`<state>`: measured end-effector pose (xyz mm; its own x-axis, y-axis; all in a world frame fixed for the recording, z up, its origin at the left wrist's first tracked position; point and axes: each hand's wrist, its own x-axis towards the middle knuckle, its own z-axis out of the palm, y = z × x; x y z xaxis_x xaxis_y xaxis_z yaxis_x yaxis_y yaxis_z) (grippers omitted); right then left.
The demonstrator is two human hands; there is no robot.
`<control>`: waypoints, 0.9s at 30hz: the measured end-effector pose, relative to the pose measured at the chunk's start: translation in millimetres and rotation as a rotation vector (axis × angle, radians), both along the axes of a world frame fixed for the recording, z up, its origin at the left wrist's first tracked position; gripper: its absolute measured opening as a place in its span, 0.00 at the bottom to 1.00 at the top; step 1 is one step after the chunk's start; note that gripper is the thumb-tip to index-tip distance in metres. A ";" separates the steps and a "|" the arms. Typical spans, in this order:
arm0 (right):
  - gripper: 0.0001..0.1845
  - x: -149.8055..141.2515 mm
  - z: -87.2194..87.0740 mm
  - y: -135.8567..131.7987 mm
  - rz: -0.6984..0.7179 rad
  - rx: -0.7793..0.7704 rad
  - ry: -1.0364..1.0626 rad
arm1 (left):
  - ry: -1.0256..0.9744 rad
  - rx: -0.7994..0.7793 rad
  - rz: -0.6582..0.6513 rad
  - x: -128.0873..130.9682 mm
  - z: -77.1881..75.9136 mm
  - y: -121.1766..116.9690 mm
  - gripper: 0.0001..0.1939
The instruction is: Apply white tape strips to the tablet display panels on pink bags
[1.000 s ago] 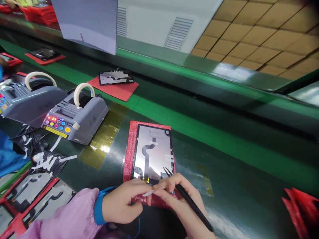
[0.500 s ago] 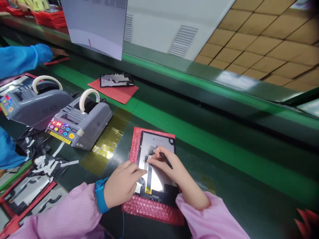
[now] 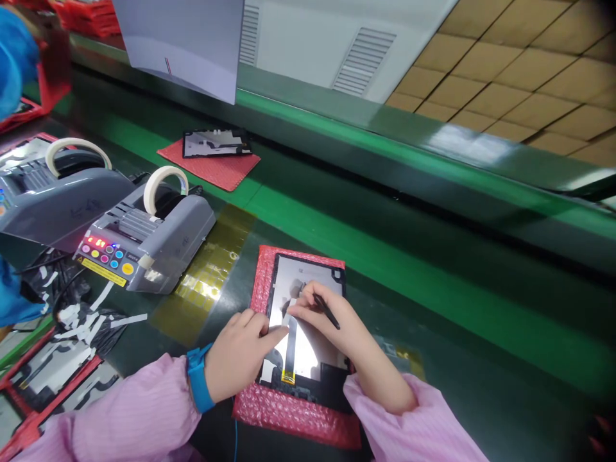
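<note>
Right hand: this hand (image 3: pixel 337 321) is closed around black tweezers (image 3: pixel 327 312), and its fingertips come together over the upper part of the cable; a small pale strip (image 3: pixel 290 304) shows at these fingertips.
Left hand: this hand (image 3: pixel 240 353) is loosely bent, not clenched, with one fingertip laid on the cable; it lies at the 9 o'clock side of the panel.
Display panel: the panel (image 3: pixel 312 343) lies flat below both hands, with its back side up, on a red bubble-wrap sheet (image 3: pixel 298 417).
Flex cable: the dark cable (image 3: pixel 291 343) runs along the panel, and yellow tape (image 3: pixel 288 376) is at its 6 o'clock end.
Wristband: a blue band (image 3: pixel 198 378) is around the left wrist.
Tape dispenser: the grey machine (image 3: pixel 185 240) stands at 10 o'clock from the panel, bearing a white tape roll (image 3: pixel 151 189); a second dispenser (image 3: pixel 72 199) is beside it, farther out.
Second panel: it (image 3: pixel 216 146) rests on a red sheet (image 3: pixel 226 173) at 11 o'clock.
Tape scraps: white pieces (image 3: pixel 91 321) lie on black cables at 9 o'clock.
Cartons: brown boxes (image 3: pixel 529 64) fill the 1 o'clock area, beyond the bench.
</note>
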<state>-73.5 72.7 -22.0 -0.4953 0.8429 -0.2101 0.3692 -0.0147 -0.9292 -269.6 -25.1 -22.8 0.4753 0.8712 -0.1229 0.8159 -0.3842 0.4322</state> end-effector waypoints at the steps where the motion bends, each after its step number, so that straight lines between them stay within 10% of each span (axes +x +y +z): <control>1: 0.21 0.7 0.6 0.4 0.008 0.002 0.000 | 0.001 0.002 -0.002 0.0 -0.1 0.0 0.25; 13: 0.28 -4.3 -14.8 0.8 -0.044 0.137 -0.120 | 0.093 0.072 -0.003 3.8 -6.2 -1.6 0.25; 20: 0.28 -6.8 -24.3 22.9 -0.308 0.386 -0.266 | 0.076 0.175 -0.010 0.8 -7.8 -5.5 0.20; 24: 0.20 25.8 -19.9 8.7 -0.464 0.507 -0.359 | -0.085 0.245 -0.201 3.7 -8.1 -20.7 0.15; 27: 0.17 72.5 -36.3 -34.7 -0.376 0.649 -0.373 | -0.119 0.258 -0.319 10.9 -13.7 -27.9 0.32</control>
<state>-1.0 38.0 -58.3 -0.1512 0.9481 0.2796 0.7314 0.2976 -0.6136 -258.8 -53.0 -36.5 0.7239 0.6730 0.1517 0.5887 -0.7173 0.3727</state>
